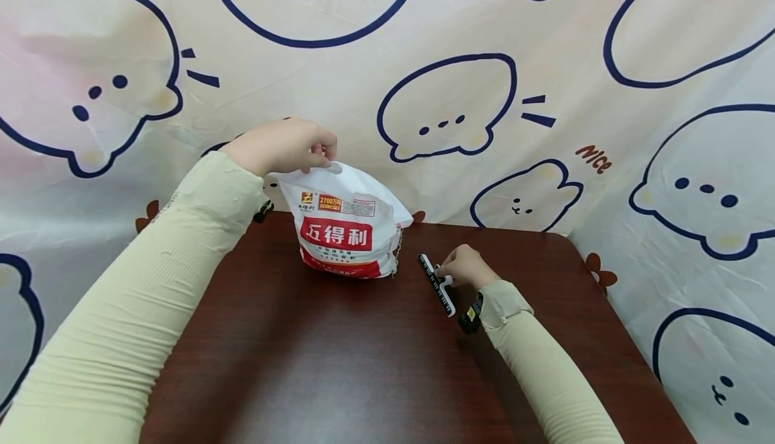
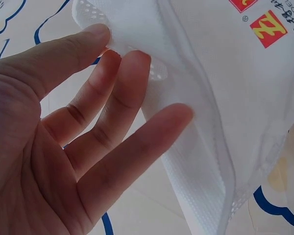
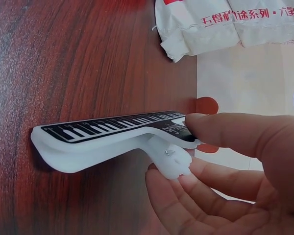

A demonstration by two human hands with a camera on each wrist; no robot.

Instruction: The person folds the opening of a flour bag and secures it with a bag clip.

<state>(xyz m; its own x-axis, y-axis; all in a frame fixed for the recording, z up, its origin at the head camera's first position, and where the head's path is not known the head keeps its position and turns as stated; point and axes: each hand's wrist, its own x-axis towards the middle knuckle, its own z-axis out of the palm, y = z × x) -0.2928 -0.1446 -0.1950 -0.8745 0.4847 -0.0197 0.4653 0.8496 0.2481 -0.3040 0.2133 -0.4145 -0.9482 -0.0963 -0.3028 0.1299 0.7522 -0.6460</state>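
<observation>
A white flour bag (image 1: 342, 218) with red panels and Chinese lettering stands on the table. At its top left corner, my left hand (image 1: 290, 148) pinches the upper edge beside the handle hole. In the left wrist view the thumb (image 2: 73, 51) and several fingers meet the thin white bag edge (image 2: 181, 63). To the bag's right, my right hand (image 1: 469, 268) grips a long bag clip (image 1: 437, 286) with a black-and-white piano-key pattern. The right wrist view shows the thumb on the clip's (image 3: 108, 127) black tab, with fingers under its white lower lever.
The dark brown wooden table (image 1: 339, 363) carries the bag, with its back edge close behind. A cream curtain (image 1: 448, 27) with blue-outlined cartoon figures hangs behind and at both sides. Loose stitching threads (image 1: 397, 250) trail from the bag's right side.
</observation>
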